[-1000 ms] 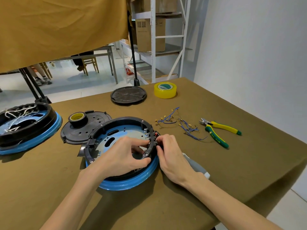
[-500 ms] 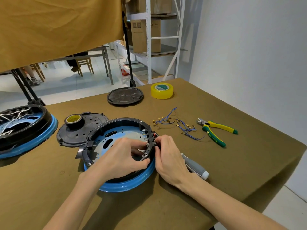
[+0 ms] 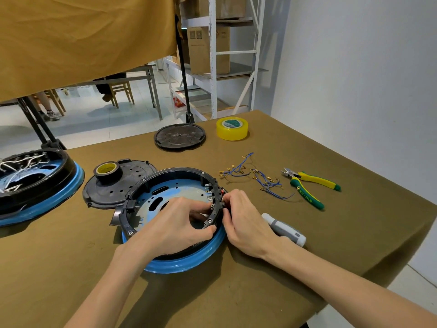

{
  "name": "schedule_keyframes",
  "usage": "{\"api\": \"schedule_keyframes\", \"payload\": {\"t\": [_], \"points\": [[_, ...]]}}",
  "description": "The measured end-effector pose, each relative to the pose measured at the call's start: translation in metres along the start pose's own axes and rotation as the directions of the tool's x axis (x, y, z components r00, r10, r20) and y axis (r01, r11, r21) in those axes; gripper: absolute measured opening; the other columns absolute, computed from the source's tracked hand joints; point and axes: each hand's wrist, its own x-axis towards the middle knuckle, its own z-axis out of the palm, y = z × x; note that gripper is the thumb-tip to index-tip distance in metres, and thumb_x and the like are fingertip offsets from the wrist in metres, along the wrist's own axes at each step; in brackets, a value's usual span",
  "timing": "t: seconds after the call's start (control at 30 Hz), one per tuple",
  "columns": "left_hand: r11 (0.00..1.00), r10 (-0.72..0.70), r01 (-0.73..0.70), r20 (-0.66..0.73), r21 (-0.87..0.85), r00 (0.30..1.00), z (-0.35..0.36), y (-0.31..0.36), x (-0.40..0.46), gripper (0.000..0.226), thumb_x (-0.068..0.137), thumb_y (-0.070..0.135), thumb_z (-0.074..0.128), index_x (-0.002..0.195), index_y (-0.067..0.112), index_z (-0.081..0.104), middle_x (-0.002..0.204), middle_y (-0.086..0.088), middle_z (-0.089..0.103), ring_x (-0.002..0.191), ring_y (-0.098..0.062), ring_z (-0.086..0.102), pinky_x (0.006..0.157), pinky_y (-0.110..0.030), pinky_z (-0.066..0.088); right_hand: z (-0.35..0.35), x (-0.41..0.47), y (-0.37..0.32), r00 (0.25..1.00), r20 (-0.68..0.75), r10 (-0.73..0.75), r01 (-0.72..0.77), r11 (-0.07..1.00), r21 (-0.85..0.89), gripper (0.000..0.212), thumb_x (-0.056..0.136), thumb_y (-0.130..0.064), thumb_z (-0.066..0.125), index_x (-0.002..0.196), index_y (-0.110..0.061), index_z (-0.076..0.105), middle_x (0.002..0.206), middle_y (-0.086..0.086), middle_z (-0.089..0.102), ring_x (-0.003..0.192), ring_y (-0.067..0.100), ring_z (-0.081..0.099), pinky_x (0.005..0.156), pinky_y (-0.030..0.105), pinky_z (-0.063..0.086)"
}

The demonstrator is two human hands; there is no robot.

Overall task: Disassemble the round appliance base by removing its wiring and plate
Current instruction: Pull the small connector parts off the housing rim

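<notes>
The round appliance base lies in front of me, a black ring over a blue rim with a pale metal plate inside. My left hand reaches into the ring, thumb hooked over its right edge, fingers curled at the terminal block. My right hand grips the same spot from outside the rim, fingertips pinching at the red part of the block. Removed blue wires lie loose on the cloth to the right.
Yellow-green cutters and a grey screwdriver handle lie right of the base. A black cover with a tape roll sits behind left, a black disc and yellow tape farther back. A second wired base stands at the left.
Both hands stay at the terminal block with only slight finger shifts. The view has drifted a little to the right.
</notes>
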Motion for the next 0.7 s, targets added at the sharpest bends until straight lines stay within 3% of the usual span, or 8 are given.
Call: {"api": "schedule_keyframes", "payload": {"t": [0.3, 0.57, 0.7], "points": [[1.000, 0.014, -0.014, 0.008, 0.010, 1.000, 0.000, 0.001, -0.002, 0.030, 0.091, 0.036, 0.066, 0.120, 0.034, 0.071, 0.102, 0.022, 0.075, 0.098, 0.002, 0.070, 0.086, -0.020, 0.057, -0.001, 0.002, 0.013, 0.994, 0.084, 0.066, -0.081, 0.976, 0.200, 0.004, 0.102, -0.014, 0.051, 0.105, -0.015, 0.048, 0.095, -0.007, 0.047, 0.085, 0.005, 0.045, 0.074, 0.015, 0.037], [1.000, 0.008, -0.008, 0.024, 0.008, 1.000, -0.001, 0.001, -0.002, 0.034, 0.092, 0.043, 0.064, 0.126, 0.039, 0.064, 0.107, 0.016, 0.074, 0.102, -0.005, 0.069, 0.089, -0.026, 0.057, 0.000, 0.005, 0.019, 0.994, 0.109, 0.013, -0.031, 0.986, 0.164, 0.006, 0.101, -0.017, 0.051, 0.105, -0.018, 0.046, 0.094, -0.007, 0.043, 0.084, 0.002, 0.043, 0.073, 0.012, 0.035], [1.000, -0.001, 0.001, 0.002, 0.009, 1.000, -0.001, 0.001, -0.002, 0.037, 0.089, 0.040, 0.068, 0.127, 0.037, 0.069, 0.106, 0.023, 0.074, 0.100, 0.003, 0.070, 0.089, -0.022, 0.058, -0.001, 0.002, 0.019, 0.996, 0.093, 0.011, -0.025, 0.987, 0.158, 0.008, 0.102, -0.020, 0.051, 0.110, -0.018, 0.050, 0.098, -0.008, 0.045, 0.089, 0.003, 0.045, 0.075, 0.017, 0.039]]}}
